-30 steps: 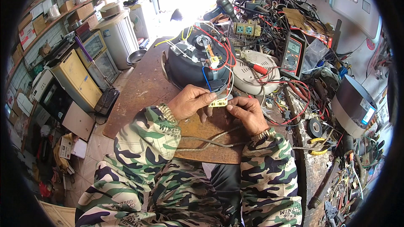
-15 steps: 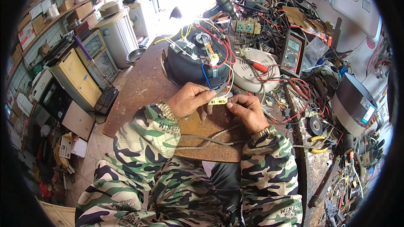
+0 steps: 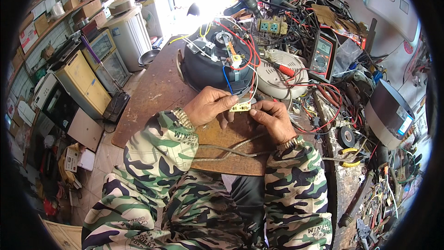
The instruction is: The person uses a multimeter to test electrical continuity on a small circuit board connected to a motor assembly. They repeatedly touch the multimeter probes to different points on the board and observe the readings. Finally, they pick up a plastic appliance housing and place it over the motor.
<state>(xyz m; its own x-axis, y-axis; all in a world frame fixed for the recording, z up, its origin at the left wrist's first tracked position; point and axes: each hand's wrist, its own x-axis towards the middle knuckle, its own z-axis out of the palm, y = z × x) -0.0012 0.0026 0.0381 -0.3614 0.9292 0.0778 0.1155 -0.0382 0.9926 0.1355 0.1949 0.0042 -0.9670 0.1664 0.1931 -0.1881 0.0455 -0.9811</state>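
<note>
A small pale yellow circuit board (image 3: 240, 107) is pinched between my left hand (image 3: 207, 107) at its left end and my right hand (image 3: 273, 120) at its right end, both with fingers closed. Blue, red and white wires run from around the board up to an upturned black appliance body (image 3: 203, 69), whose exposed underside carries a metal ring, brackets and yellow, red and white leads. Beside it lies a round cream vented cover (image 3: 270, 83) with a red-handled probe (image 3: 286, 71) on top. Worn cords (image 3: 245, 154) cross the wooden table (image 3: 143, 115) below my hands.
At the right stand a multimeter (image 3: 322, 55), a steel cylinder (image 3: 388, 113), black tape (image 3: 346, 136), yellow-handled pliers (image 3: 349, 157) and heaped wires and tools. A power socket strip (image 3: 271, 26) sits behind the appliance. Appliances (image 3: 88, 88), a pan (image 3: 149, 57) and loaded shelves line the left.
My hands and the board sit slightly higher in the view, as does the table. The grip on the board looks the same.
</note>
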